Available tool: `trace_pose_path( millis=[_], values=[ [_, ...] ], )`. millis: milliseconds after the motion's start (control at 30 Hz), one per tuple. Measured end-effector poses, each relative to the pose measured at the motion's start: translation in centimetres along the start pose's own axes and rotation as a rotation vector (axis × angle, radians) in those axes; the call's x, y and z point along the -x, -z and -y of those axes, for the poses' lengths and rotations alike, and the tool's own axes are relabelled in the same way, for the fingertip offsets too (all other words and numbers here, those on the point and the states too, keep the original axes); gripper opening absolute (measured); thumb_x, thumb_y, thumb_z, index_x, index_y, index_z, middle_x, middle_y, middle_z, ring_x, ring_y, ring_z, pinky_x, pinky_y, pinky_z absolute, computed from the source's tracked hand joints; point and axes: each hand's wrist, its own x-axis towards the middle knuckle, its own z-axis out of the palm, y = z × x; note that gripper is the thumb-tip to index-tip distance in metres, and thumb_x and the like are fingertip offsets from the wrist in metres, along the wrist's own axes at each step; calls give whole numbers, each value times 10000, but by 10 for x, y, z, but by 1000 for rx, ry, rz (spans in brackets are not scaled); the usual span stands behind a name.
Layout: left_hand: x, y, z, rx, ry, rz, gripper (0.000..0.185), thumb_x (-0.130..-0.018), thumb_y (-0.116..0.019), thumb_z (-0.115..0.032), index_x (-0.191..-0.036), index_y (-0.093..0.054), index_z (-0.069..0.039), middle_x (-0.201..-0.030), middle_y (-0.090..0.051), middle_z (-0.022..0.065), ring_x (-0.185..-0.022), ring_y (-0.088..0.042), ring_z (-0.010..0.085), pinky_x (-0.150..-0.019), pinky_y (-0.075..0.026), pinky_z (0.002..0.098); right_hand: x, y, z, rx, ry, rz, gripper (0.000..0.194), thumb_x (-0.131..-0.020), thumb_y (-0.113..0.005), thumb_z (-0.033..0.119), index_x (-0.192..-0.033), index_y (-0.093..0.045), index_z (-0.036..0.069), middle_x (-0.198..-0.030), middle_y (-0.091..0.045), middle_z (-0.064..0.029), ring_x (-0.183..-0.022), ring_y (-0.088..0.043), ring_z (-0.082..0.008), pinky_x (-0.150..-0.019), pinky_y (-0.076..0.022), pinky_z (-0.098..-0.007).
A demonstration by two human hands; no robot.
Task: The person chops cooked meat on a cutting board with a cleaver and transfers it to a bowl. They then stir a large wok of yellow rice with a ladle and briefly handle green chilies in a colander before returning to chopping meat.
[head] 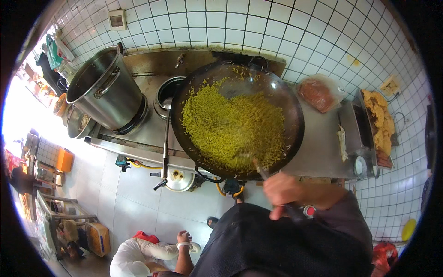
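Note:
My right hand [282, 190] is closed around the handle of a long cooking turner or ladle [262, 170] at the lower right of a large black wok [297, 138]. The tool slants up and left into the wok; its head is blurred and partly covered by finely chopped yellow-green food [207, 117]. The food looks brighter on the left and browner on the right. Some loose bits cling to the wok's far wall. One loop handle [209, 176] of the wok faces me, another is at the far rim. My left hand is out of view.
A tall steel stockpot [117, 100] and a ladle [166, 138] are left of the wok. A plastic bag of reddish-brown food [316, 93] and a tray of golden fried pieces [382, 121] lie right. Below are a lidded pot [178, 180] and another person's arm [184, 258].

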Motion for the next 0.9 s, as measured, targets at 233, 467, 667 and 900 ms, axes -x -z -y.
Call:
trace_pose_path(
  millis=[233, 467, 667, 900],
  values=[
    [19, -6, 5, -23, 54, -65, 280, -778, -515, -5, -1057, -497, -5, -769, -581, 154, -563, -577, 253, -446, -449, 338, 63, 4, -147, 282, 10, 214, 305, -780, -645, 189, -573, -442, 96, -532, -435, -36, -468, -467, -233, -450, -374, -342],
    [38, -7, 3, 44, 72, -108, 284, -768, -542, -31, -1048, -497, -45, -758, -582, 129, -546, -582, 230, -432, -445, 325, -2, 92, -124, 233, -240, 27, 280, -773, -653, 116, -584, -451, 71, -497, -427, -66, -422, -477, -218, -414, -331, -326],
    [34, -4, 11, 30, 149, -79, 235, -798, -514, -3, -1029, -500, -44, -746, -588, 136, -518, -570, 225, -404, -435, 320, -4, 124, -8, 32, -315, 234, 388, -746, -704, 134, -535, -382, 86, -467, -409, -58, -394, -462, -194, -400, -322, -328],
    [8, -3, -7, -80, 81, 21, 269, -758, -554, 5, -1023, -517, -22, -754, -606, 142, -525, -580, 220, -444, -479, 331, 61, 89, -91, 271, -57, 222, 335, -782, -652, 112, -558, -405, 82, -514, -430, -55, -456, -471, -234, -457, -377, -355]
  ],
)
